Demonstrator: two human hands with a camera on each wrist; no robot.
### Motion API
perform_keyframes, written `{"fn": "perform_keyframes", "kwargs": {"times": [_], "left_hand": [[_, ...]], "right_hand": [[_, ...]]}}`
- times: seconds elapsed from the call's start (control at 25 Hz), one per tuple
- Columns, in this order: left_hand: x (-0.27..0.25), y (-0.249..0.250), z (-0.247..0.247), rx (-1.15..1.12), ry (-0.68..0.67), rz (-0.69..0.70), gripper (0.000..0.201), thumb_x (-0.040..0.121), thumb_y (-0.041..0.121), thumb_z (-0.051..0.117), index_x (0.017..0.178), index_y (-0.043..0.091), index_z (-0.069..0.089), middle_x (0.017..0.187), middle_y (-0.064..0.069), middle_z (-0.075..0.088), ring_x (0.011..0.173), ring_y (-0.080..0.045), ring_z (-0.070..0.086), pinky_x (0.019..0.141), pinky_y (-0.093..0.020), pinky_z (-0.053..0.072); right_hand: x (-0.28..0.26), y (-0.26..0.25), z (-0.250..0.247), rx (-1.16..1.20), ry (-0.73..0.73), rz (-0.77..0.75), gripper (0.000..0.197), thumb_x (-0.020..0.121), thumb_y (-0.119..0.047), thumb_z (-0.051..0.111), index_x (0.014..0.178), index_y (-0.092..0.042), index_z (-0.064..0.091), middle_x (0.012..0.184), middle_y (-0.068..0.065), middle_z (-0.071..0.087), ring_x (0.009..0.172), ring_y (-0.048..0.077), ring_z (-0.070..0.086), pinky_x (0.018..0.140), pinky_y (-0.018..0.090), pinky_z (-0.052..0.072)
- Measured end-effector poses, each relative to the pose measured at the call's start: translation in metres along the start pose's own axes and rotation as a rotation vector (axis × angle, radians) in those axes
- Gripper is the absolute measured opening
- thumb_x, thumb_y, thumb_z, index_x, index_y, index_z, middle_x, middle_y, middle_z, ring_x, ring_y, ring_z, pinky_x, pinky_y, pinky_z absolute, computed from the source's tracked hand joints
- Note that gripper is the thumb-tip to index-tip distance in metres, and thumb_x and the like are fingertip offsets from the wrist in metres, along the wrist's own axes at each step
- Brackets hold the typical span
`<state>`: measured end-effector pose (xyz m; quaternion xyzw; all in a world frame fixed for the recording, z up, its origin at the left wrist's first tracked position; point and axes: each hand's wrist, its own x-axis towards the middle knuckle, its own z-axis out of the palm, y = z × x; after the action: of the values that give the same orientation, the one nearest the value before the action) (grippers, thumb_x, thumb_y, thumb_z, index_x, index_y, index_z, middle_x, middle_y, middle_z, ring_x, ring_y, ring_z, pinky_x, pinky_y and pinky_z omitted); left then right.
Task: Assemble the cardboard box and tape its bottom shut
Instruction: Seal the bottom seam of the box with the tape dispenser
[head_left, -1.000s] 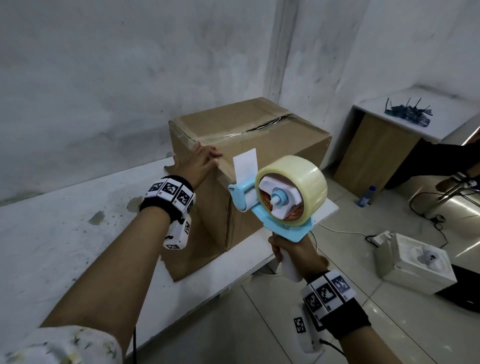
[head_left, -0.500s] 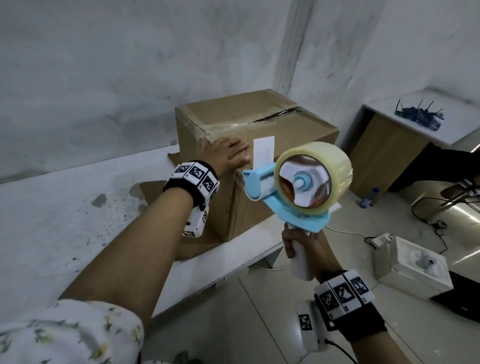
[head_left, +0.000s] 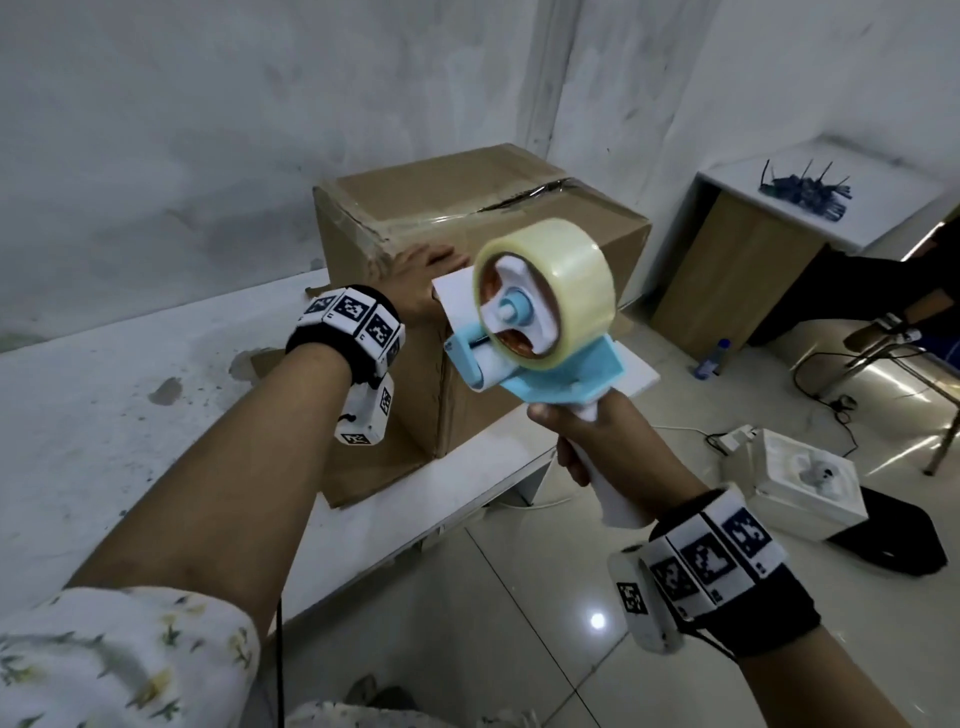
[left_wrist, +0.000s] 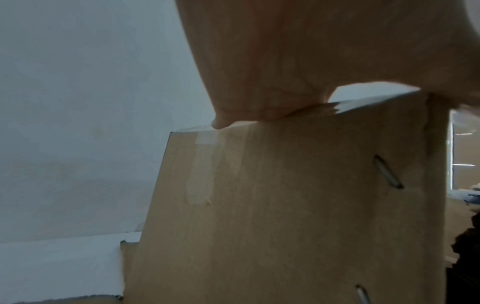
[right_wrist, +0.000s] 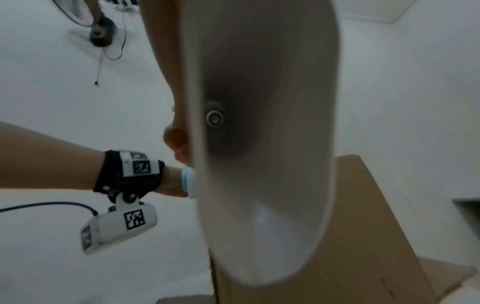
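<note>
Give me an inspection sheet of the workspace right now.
Surface: white table, stained and chipped.
Job's things: box stands on the table with its flaps folded shut on top; seam partly taped, a dark gap at its far end. Tape gun is held up in front of the box.
Clutter: nothing seen on the table.
Grips: left hand lies flat against the box's upper edge; right hand grips the tape gun's handle.
Cables: black and white cables on the floor at right.
Surroundings: side table, bottle, white carton on the floor.

box (head_left: 519, 218) top open to reach; left hand (head_left: 415, 278) and tape dispenser (head_left: 540, 317) crowd its near face
</note>
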<state>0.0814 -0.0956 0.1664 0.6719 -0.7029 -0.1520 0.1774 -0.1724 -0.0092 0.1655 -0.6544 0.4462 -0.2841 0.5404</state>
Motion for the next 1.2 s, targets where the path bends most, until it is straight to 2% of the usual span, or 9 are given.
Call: {"fn": "perform_keyframes", "kwargs": {"times": [0.24, 0.4, 0.64, 0.72, 0.8, 0.92, 1.0, 1.08, 1.2], "left_hand": [[-0.005, -0.002, -0.001, 0.142, -0.031, -0.093, 0.114, 0.042, 0.077, 0.043, 0.144, 0.035, 0.017, 0.156, 0.003, 0.012, 0.144, -0.024, 0.004, 0.114, -0.058, 0.006], [-0.009, 0.005, -0.002, 0.094, -0.001, -0.094, 0.102, 0.056, 0.064, 0.057, 0.145, 0.032, 0.019, 0.156, 0.001, 0.011, 0.144, -0.024, 0.001, 0.115, -0.055, -0.001], [-0.015, 0.005, 0.0, 0.09, 0.028, -0.079, 0.104, 0.051, 0.072, 0.049, 0.143, 0.034, 0.022, 0.156, 0.003, 0.011, 0.145, -0.02, -0.001, 0.113, -0.061, 0.0], [-0.019, 0.01, -0.002, 0.143, 0.041, -0.107, 0.098, 0.061, 0.07, 0.055, 0.144, 0.031, 0.021, 0.156, 0.004, 0.01, 0.145, -0.019, -0.002, 0.113, -0.06, -0.004], [-0.027, 0.014, 0.002, 0.15, 0.224, -0.077, 0.084, 0.071, 0.056, 0.065, 0.14, 0.023, 0.032, 0.152, -0.003, 0.023, 0.143, -0.021, 0.012, 0.114, -0.049, 0.0], [-0.046, 0.011, 0.025, 0.048, 0.583, 0.062, 0.057, 0.068, 0.039, 0.075, 0.113, 0.009, 0.056, 0.119, -0.014, 0.055, 0.115, -0.031, 0.05, 0.101, -0.038, 0.031], [-0.056, 0.006, 0.038, -0.099, 0.654, 0.079, 0.047, 0.068, 0.028, 0.076, 0.104, 0.002, 0.059, 0.109, -0.017, 0.059, 0.106, -0.032, 0.056, 0.095, -0.034, 0.04], [-0.061, 0.005, 0.045, -0.198, 0.681, 0.08, 0.045, 0.07, 0.024, 0.074, 0.103, -0.002, 0.059, 0.109, -0.02, 0.06, 0.107, -0.028, 0.056, 0.095, -0.027, 0.04], [-0.066, 0.007, 0.049, -0.306, 0.746, 0.101, 0.038, 0.073, 0.027, 0.069, 0.097, -0.002, 0.063, 0.105, -0.019, 0.062, 0.107, -0.014, 0.05, 0.093, -0.015, 0.036]], "right_hand": [[-0.024, 0.051, 0.012, 0.173, 0.044, 0.171, 0.016, 0.083, -0.027, 0.065, 0.083, -0.014, 0.057, 0.044, 0.005, 0.049, 0.036, 0.016, 0.039, 0.04, 0.021, 0.031], [-0.038, 0.076, -0.004, 0.274, 0.209, 0.223, 0.022, 0.088, -0.019, 0.057, 0.073, -0.005, 0.05, 0.043, 0.005, 0.046, 0.034, 0.015, 0.039, 0.039, 0.021, 0.031], [-0.002, 0.035, -0.016, 0.316, 0.292, -0.006, 0.026, 0.086, -0.027, 0.061, 0.07, -0.008, 0.054, 0.04, 0.001, 0.047, 0.034, 0.014, 0.041, 0.039, 0.022, 0.033], [0.015, 0.014, -0.014, 0.328, 0.286, -0.08, 0.026, 0.086, -0.027, 0.062, 0.07, -0.008, 0.054, 0.037, 0.0, 0.047, 0.034, 0.013, 0.041, 0.038, 0.02, 0.033], [0.033, -0.005, -0.01, 0.326, 0.275, -0.15, 0.025, 0.087, -0.023, 0.06, 0.068, -0.009, 0.055, 0.039, -0.002, 0.047, 0.036, 0.013, 0.042, 0.039, 0.019, 0.033], [0.061, -0.019, 0.005, 0.398, 0.266, -0.276, 0.012, 0.077, -0.01, 0.071, 0.071, -0.015, 0.062, 0.059, 0.0, 0.057, 0.052, 0.015, 0.049, 0.048, 0.023, 0.039], [0.081, -0.022, 0.02, 0.461, 0.243, -0.36, 0.021, 0.069, -0.001, 0.069, 0.075, -0.021, 0.069, 0.074, -0.002, 0.064, 0.071, 0.018, 0.058, 0.067, 0.035, 0.049], [0.097, -0.023, 0.038, 0.499, 0.184, -0.368, 0.031, 0.068, 0.007, 0.066, 0.078, -0.023, 0.07, 0.079, -0.006, 0.071, 0.082, 0.017, 0.064, 0.089, 0.043, 0.049], [0.118, -0.015, 0.059, 0.497, 0.074, -0.362, 0.031, 0.061, 0.003, 0.067, 0.077, -0.022, 0.074, 0.077, -0.008, 0.074, 0.083, 0.015, 0.068, 0.093, 0.045, 0.048]]}}
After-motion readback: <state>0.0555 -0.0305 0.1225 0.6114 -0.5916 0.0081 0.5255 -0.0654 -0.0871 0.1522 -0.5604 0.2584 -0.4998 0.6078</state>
